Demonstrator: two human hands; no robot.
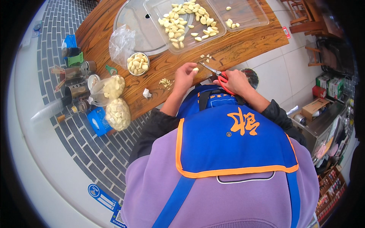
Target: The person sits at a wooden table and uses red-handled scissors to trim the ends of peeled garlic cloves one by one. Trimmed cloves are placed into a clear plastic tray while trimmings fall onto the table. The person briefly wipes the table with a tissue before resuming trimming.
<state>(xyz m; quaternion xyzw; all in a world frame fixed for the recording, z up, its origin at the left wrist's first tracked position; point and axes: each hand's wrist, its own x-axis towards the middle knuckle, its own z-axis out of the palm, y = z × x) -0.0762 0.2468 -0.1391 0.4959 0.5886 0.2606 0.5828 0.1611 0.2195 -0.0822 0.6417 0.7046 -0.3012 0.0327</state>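
Note:
Between the thumb and fingers of my left hand is a peeled garlic clove, held over the near edge of the wooden table. My right hand grips the red handles of a pair of scissors, whose blades point left towards the clove without touching it. Small garlic trimmings lie just beyond the blades. A clear plastic tray farther back holds many peeled cloves, and a second clear tray beside it holds several. Left of my left hand stands a round cup full of cloves.
Two clear bags of garlic cloves sit at the table's left end, near a blue tissue box, cups and jars. A crumpled plastic bag rests by the round metal lid. A round bin stands below the edge at right.

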